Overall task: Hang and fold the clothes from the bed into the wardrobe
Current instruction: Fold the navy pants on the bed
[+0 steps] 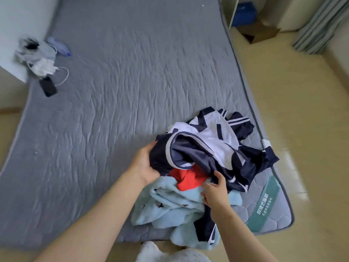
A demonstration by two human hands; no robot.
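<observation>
A heap of clothes lies at the near right corner of the grey mattress (pixel 132 82). On top is a navy and white jacket (pixel 213 146), under it a red garment (pixel 188 177) and a light blue fleece piece (pixel 173 210). My left hand (pixel 145 163) grips the navy jacket's left edge. At the jacket's lower edge, beside the red garment, my right hand (pixel 215 190) pinches the dark fabric between thumb and fingers.
A black phone (pixel 48 86) with a white cable, a crumpled white and grey bundle (pixel 35 55) and a bluish bottle (pixel 59 46) lie at the mattress's far left. A cardboard box (pixel 261 33) and a blue item stand by white shelving at back right. Curtain (pixel 321 25) hangs at right.
</observation>
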